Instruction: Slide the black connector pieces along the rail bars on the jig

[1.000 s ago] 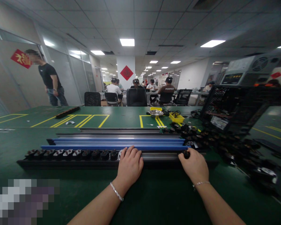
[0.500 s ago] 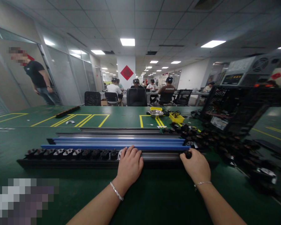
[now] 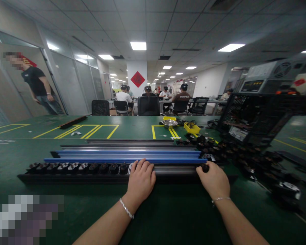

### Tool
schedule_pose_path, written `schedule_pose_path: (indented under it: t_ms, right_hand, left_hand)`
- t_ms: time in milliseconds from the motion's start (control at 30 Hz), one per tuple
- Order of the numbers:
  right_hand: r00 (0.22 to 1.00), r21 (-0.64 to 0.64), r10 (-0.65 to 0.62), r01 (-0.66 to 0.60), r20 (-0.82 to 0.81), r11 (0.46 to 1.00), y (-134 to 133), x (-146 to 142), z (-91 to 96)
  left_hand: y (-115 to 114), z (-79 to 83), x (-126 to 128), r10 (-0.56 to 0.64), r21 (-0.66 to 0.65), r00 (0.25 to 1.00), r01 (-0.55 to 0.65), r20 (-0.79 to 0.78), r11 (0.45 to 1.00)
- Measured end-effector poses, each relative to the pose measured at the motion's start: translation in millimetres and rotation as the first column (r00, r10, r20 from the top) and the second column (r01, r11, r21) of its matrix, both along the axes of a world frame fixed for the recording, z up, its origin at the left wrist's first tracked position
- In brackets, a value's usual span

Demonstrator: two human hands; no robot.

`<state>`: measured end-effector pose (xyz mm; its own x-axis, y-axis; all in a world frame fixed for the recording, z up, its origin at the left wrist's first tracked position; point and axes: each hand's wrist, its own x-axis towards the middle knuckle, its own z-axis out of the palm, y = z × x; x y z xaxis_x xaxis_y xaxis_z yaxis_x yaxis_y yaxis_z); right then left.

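A long black rail, an open channel, lies across the table before me. Several dark and white socket modules fill its left half in a row. My left hand rests over the rail's middle, fingers together and bent over it, beside a white-edged module that it partly hides. Near the rail's right end my right hand is closed, thumb and forefinger curled round a small dark round part. Most of that part is hidden. A bare stretch of channel runs between my hands.
Behind the rail lie blue strips and grey rails. Loose black modules pile up at right, near an open computer case. A metal bowl and yellow tray stand farther back. A person stands at left.
Both hands hold nearly the same positions on the rail. The person at left has shifted slightly left, and the view has moved very little.
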<state>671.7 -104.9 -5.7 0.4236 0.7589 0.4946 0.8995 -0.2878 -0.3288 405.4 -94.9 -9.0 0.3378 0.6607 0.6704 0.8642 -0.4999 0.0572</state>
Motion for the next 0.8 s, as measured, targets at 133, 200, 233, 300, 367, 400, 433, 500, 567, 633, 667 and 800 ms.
schedule_pose_path:
  t_ms: [133, 200, 233, 300, 367, 400, 433, 500, 567, 633, 667, 800]
  right_hand:
    - [1.000, 0.001, 0.000, 0.000, 0.003, 1.000, 0.8, 1.4, -1.5]
    - [1.000, -0.008, -0.007, 0.007, 0.002, 1.000, 1.4, 2.5, -1.7]
    - [1.000, -0.012, -0.011, 0.011, 0.001, 1.000, 1.6, 3.3, -1.7]
    - [1.000, -0.012, -0.020, 0.020, 0.002, 1.000, 1.8, 5.1, -1.9]
    - [1.000, -0.003, -0.024, 0.024, 0.001, 1.000, 1.6, 6.9, -2.1]
    - [1.000, 0.001, -0.026, 0.026, 0.001, 1.000, 1.5, 7.5, -2.1]
    - [1.000, 0.004, -0.029, 0.029, 0.000, 1.000, 1.2, 8.0, -2.1]
    - [0.999, 0.006, -0.033, 0.033, 0.001, 0.999, 0.7, 8.2, -1.6]
    - [0.999, 0.000, -0.037, 0.037, 0.007, 0.999, 0.1, 8.1, -0.6]
    - [0.999, -0.008, -0.044, 0.045, 0.015, 0.999, -0.5, 8.1, 0.5]
    - [0.999, -0.012, -0.050, 0.050, 0.020, 0.999, -0.7, 8.2, 1.1]
    - [0.997, -0.023, -0.071, 0.072, 0.042, 0.997, -1.4, 8.9, 1.4]
  left_hand:
    - [-0.4, 0.6, 0.2, 0.004, -0.017, 1.000, -0.004, -0.003, 1.000]
    - [-0.5, 0.7, 0.3, 0.006, -0.008, 1.000, -0.006, -0.002, 1.000]
    - [-0.5, 0.6, 0.4, 0.005, -0.002, 1.000, -0.005, -0.003, 1.000]
    - [-0.4, 0.4, 0.5, 0.004, 0.006, 1.000, -0.004, -0.003, 1.000]
    - [-0.3, 0.1, 0.6, 0.003, 0.008, 1.000, -0.003, -0.004, 1.000]
    - [-0.2, 0.0, 0.5, 0.003, 0.008, 1.000, -0.003, -0.004, 1.000]
    - [-0.1, -0.1, 0.5, 0.003, 0.007, 1.000, -0.003, -0.005, 1.000]
    - [-0.1, -0.1, 0.5, 0.000, 0.004, 1.000, 0.000, -0.006, 1.000]
    - [-0.2, -0.1, 0.6, 0.000, 0.000, 1.000, 0.000, -0.005, 1.000]
    - [-0.2, -0.4, 0.7, -0.001, -0.008, 1.000, 0.001, -0.001, 1.000]
    - [-0.2, -0.6, 0.7, -0.002, -0.013, 1.000, 0.002, 0.000, 1.000]
    - [0.0, -1.3, 0.5, -0.009, -0.037, 1.000, 0.009, 0.003, 0.999]
